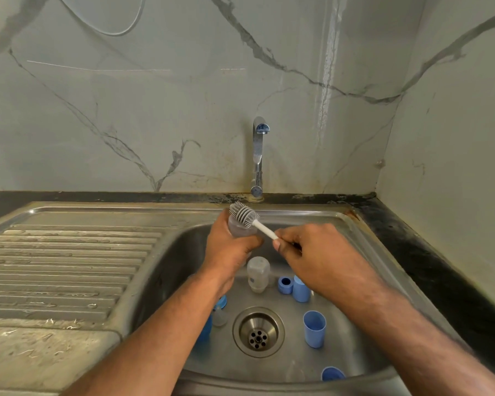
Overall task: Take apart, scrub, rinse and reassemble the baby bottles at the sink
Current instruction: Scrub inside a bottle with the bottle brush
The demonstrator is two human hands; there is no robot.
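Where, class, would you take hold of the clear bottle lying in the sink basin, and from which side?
Grip the clear bottle round its middle, coming down from above with fingers across its width. It lies on its side on the basin floor, long axis running toward the tap, so both flanks are exposed. The blue ring sits close on its right, so keep the grip narrow.

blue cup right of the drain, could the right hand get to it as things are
Probably yes, once freed. The blue cup stands apart with nothing over it, just below the right hand, but that hand pinches the brush handle now.
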